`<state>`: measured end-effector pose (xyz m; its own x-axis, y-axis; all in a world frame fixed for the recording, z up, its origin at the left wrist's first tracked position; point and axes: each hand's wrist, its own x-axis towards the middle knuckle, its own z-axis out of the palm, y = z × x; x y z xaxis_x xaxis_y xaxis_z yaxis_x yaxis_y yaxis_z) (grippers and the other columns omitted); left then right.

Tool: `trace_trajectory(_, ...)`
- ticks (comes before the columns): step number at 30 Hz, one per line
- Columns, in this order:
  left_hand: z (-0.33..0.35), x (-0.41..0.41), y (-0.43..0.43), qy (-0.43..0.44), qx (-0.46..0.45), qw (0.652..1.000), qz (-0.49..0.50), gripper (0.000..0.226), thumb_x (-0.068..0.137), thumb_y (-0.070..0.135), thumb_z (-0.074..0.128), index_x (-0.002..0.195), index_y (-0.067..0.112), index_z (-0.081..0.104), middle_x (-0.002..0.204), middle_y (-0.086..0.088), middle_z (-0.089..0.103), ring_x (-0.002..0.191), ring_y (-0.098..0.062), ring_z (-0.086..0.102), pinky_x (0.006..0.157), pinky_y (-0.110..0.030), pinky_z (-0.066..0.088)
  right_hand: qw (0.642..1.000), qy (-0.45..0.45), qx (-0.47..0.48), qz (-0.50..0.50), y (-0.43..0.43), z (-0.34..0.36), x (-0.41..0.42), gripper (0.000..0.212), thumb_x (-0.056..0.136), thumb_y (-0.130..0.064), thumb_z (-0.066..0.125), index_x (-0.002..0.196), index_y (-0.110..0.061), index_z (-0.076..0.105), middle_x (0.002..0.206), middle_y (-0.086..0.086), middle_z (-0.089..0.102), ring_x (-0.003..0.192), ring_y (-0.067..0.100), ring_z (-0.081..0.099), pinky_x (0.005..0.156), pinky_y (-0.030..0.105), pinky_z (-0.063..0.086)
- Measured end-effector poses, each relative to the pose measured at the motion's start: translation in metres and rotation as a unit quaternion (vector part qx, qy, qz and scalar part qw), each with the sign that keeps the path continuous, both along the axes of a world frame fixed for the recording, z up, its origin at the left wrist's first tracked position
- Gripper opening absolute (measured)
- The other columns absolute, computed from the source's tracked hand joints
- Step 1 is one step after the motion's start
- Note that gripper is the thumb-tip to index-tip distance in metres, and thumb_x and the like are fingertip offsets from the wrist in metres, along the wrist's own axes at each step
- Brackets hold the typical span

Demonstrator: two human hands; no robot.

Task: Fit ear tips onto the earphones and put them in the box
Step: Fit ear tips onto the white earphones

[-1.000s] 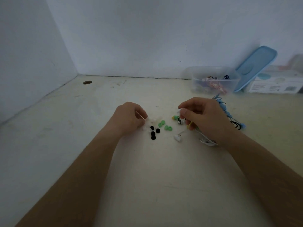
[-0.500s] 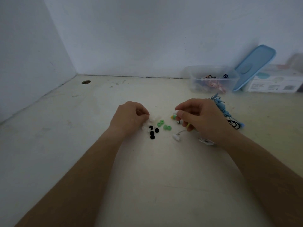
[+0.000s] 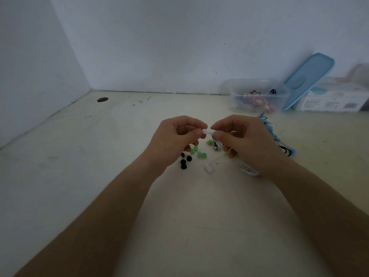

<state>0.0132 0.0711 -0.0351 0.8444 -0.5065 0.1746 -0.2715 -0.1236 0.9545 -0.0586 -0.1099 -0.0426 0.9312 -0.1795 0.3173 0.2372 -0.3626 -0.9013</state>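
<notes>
- While the left hand point(image 3: 175, 138) pinched a white tip point(image 3: 204, 131) between thumb and forefinger, the right hand point(image 3: 245, 140) pinched a white earbud point(image 3: 210, 133). The two parts met end to end in the air, well in front of the box point(image 3: 257, 94).
- Whether the tip had begun to seat on the nozzle could not be told, as the joint was too small to read.
- Judged from that, the step in hand was pushing the tip on. It would go best with the bore lined straight on the nozzle, then a push with a slight twist until the collar sat evenly all round.
- A soft tip would likely fold or squirt out of a hard pinch. A light hold on its skirt looked wiser, with the firmer grip kept on the earbud.
- White cable point(image 3: 249, 170) lay on the counter point(image 3: 179, 206) under the right wrist. Slack there should keep it from tugging the bud off line.
- A second bud point(image 3: 208, 168) lay on the counter in front of the box, and whether it wore a tip could not be told.
- Green tips point(image 3: 199, 153) and black tips point(image 3: 184, 160) lay loose below the hands. A dropped white tip would be hard to spot on the pale counter, so working low seemed wise.
- The box stood open by the wall, with its lid point(image 3: 307, 80) propped beside it and other earphones inside.
</notes>
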Motion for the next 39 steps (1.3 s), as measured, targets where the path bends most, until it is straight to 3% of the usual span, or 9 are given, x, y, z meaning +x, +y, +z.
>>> trace_trajectory(5, -0.0017, -0.0005, -0.0008, 0.02, -0.01, 1.0, -0.012, 0.012, 0.092, 0.008, 0.065, 0.1, 0.013, 0.073, 0.083, -0.002, 0.074, 0.07, -0.011, 0.062, 0.059, -0.019, 0.048, 1.0, -0.01, 0.009, 0.005, 0.0001, 0.0005, -0.0001, 0.006, 0.086, -0.019, 0.075, 0.092, -0.017, 0.075, 0.075, 0.005, 0.07, 0.056, 0.011, 0.061, 0.05, 0.032, 0.054)
trace_trajectory(22, -0.0051, 0.0022, 0.0, 0.096, -0.047, 0.994, -0.033, 0.016, 0.091, 0.01, 0.066, 0.105, 0.015, 0.072, 0.09, -0.005, 0.074, 0.076, -0.014, 0.064, 0.067, -0.025, 0.05, 1.0, -0.008, 0.006, 0.009, -0.003, -0.0023, 0.0026, 0.007, 0.087, -0.015, 0.075, 0.093, -0.014, 0.071, 0.067, -0.004, 0.068, 0.056, 0.01, 0.061, 0.051, 0.029, 0.054)
trace_trajectory(39, -0.0054, 0.001, -0.0003, 0.072, -0.031, 0.996, -0.039, 0.015, 0.09, 0.007, 0.068, 0.1, 0.015, 0.074, 0.09, -0.006, 0.076, 0.075, -0.014, 0.068, 0.066, -0.022, 0.052, 1.0, -0.016, -0.005, 0.009, -0.004, -0.0012, 0.0018, 0.006, 0.086, -0.02, 0.077, 0.09, -0.017, 0.074, 0.071, -0.001, 0.071, 0.057, 0.012, 0.062, 0.053, 0.033, 0.055)
